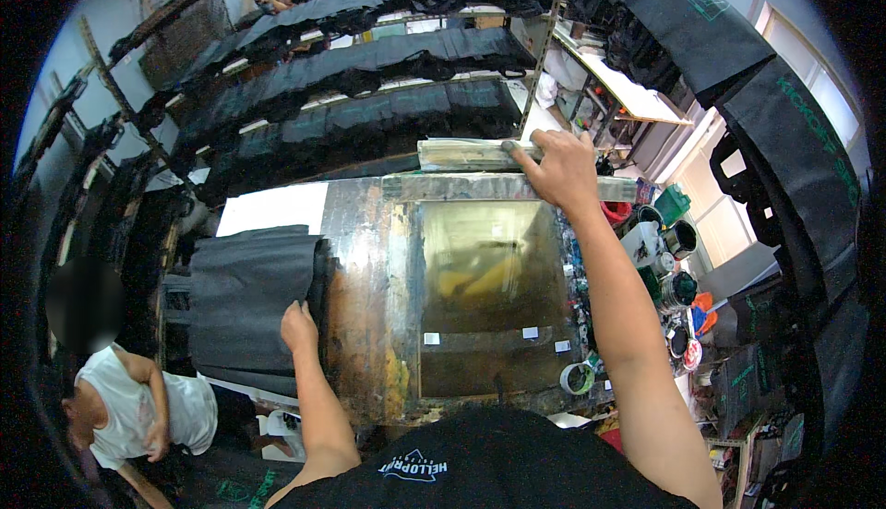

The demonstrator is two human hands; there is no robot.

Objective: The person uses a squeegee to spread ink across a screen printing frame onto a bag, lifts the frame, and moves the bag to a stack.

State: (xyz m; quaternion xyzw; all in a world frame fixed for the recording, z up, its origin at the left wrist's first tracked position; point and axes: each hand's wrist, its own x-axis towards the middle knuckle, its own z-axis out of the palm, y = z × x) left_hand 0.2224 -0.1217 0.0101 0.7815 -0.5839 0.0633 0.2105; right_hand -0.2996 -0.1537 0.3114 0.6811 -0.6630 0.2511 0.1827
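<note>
My left hand (297, 326) is closed on the right edge of a stack of black fabric sheets (245, 301), its fingers curled at the border. A pale, ink-stained bar (461, 153) lies along the far side of the worktable, and my right hand (563, 169) grips its right end with the thumb on the near side. Just under that hand runs a long, stained frame edge (498, 187). Between my arms is a glossy, dark, see-through panel (489, 278) with yellowish reflections and several small white tabs near its lower part.
A roll of tape (578, 378) sits by the panel's lower right corner. Paint pots (681, 239) and bottles crowd the right side. Racks of black fabric (388, 71) fill the far side, and more hangs at right. A person in a white top (148, 398) is at lower left.
</note>
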